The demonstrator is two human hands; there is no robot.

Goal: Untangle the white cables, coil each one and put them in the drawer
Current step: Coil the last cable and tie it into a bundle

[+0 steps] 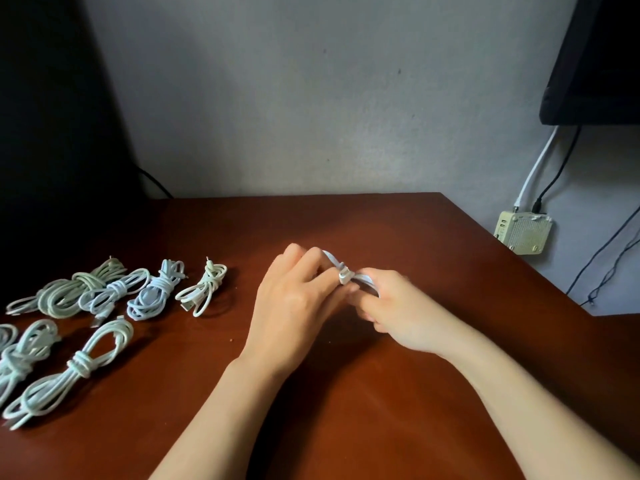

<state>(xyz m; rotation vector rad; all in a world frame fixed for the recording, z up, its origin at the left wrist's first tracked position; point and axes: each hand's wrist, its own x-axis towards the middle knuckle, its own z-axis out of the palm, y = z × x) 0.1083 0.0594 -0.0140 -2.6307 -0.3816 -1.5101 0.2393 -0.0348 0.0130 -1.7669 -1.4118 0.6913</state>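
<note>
While the left grip (298,299) pinches one end of the cable (346,274), the right grip (398,311) clamps its other loops, both held above the bench (346,403), probably to cinch the wrap; finished coils (114,296) lie well apart at left, likely awaiting the drawer, unseen.

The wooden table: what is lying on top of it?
Several coiled white cables lie on the table's left side. The left hand and right hand grip one more cable; their fingers cover most of it, and whether it touches the wood is hidden.
</note>
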